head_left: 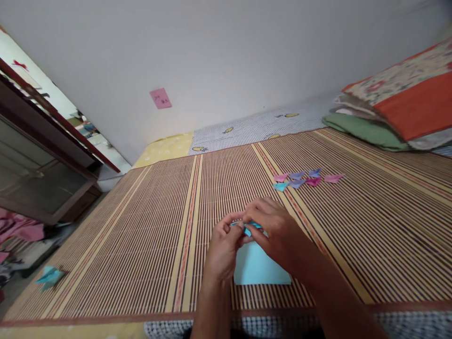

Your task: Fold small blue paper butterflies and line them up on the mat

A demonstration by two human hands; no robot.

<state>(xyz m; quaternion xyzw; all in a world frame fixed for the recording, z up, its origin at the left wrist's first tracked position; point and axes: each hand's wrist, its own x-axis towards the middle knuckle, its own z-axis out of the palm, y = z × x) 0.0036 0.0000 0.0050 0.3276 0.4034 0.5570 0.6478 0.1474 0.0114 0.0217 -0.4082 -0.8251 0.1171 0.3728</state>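
One plain wall (229, 52) rises behind everything, with a broad striped mat (158, 226) spread before us as a flat surface. At its far right sits a pile of bedding (416, 108), well apart from our hands, which leaves us elbow room, we judge. Next come our hands: the left hand (225, 245) has thumb and fingers drawn into a narrow pinch, and the right hand (274, 226) pinches close beside it. Below them a light blue sheet (261, 264) lies flat, probably there for easy reach. A pink note (160, 98) is up on the wall. Far to our left, a blue folded paper (50, 277) rests near the mat's edge. Beyond our right hand lie seven folded pieces (313, 181), grouped loosely, likely so none strays. Last, a small blue scrap (247, 231) is held between both hands, perhaps because its folds need fingers from two sides; our fingers hide most of its shape.
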